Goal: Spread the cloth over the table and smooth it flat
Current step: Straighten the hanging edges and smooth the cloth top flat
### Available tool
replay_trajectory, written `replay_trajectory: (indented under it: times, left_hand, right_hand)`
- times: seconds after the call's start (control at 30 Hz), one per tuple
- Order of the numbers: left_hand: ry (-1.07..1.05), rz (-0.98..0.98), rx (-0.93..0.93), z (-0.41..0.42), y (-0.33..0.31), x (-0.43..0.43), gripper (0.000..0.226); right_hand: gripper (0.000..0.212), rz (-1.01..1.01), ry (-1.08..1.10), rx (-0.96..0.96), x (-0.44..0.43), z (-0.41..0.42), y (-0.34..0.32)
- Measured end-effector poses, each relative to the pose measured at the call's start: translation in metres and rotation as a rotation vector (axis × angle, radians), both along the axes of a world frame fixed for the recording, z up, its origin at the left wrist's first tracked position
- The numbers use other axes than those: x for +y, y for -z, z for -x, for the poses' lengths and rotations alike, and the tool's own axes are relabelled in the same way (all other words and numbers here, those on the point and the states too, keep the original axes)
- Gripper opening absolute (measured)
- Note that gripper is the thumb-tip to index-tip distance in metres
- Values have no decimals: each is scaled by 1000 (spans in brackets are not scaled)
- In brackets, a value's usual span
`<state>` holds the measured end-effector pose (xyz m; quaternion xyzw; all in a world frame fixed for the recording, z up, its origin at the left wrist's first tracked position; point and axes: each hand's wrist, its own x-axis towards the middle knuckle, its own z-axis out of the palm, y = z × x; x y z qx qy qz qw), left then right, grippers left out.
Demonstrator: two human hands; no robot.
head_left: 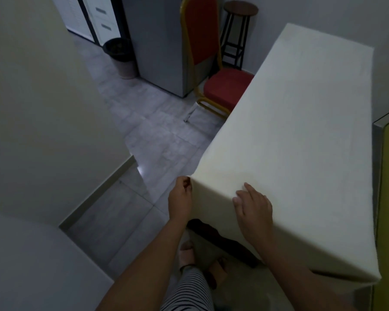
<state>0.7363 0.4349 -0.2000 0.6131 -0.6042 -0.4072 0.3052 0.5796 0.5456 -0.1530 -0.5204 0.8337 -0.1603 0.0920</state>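
Cream cloth (290, 135) already drapes the whole table, so the left hand (180, 198) pinches its near corner between curled fingers to tug it taut while the right hand (253, 206) presses open-fingered on the edge, flattening it.

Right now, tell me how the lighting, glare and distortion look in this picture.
Head view: dim and greyish overall; the cloth is the brightest area, its weave washed out. One small glare spot on the floor tiles. Wide-angle bending curves the walls and table edges. The left hand and right hand look slightly soft.
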Motion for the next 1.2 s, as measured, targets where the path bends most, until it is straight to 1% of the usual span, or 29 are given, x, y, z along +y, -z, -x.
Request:
replay_trajectory:
  times: [0.07,0.1,0.17,0.3,0.4,0.53,0.6,0.67,0.73,0.8,0.87,0.9,0.97,1.0,1.07,1.13,1.2]
  left_hand:
    - [-2,11,-24,-4,0,-2,3]
    - [2,16,-48,-7,0,-3,3]
    - [41,55,-116,-14,-2,-5,8]
    - [137,191,-288,-27,5,5,10]
    - [136,135,-239,-17,11,13,13]
    - [55,-62,-139,-1,16,20,5]
    - [52,-96,-150,-5,23,25,6]
    - [12,-95,-170,-14,24,27,17]
    - [-106,-49,-167,-25,22,24,22]
    - [-206,20,-186,-32,18,27,22]
    - [-208,28,-221,-26,20,35,20]
    - [-177,4,-242,-18,23,41,20]
    - [-124,-57,-236,5,28,50,24]
    - [-134,-69,-212,14,28,50,29]
    - [-201,-70,-149,27,27,49,35]
    - [-265,-67,-100,32,25,54,30]
    - [-310,-29,-106,30,22,58,24]
  right_hand:
    - [26,-7,-5,0,-6,-8,-2]
    - [26,-5,-14,1,-9,-13,-3]
    - [28,-1,-49,13,-13,-21,-5]
    - [42,-58,-151,55,-29,-37,-3]
    - [50,-126,-189,46,-39,-48,6]
    - [53,-163,-253,93,-36,-41,12]
    - [53,-175,-313,62,-35,-32,9]
    - [53,-180,-380,35,-37,-24,6]
    - [51,-157,-426,9,-38,-17,1]
    - [47,-77,-411,-7,-37,-11,-2]
    - [45,-23,-351,29,-32,-3,-2]
    - [46,-39,-326,54,-27,2,-1]
    - [51,-126,-347,110,-19,11,5]
    - [53,-164,-378,134,-17,14,8]
    - [55,-171,-430,153,-15,20,11]
    - [55,-136,-457,171,-15,28,6]
    - [57,-111,-452,190,-12,40,3]
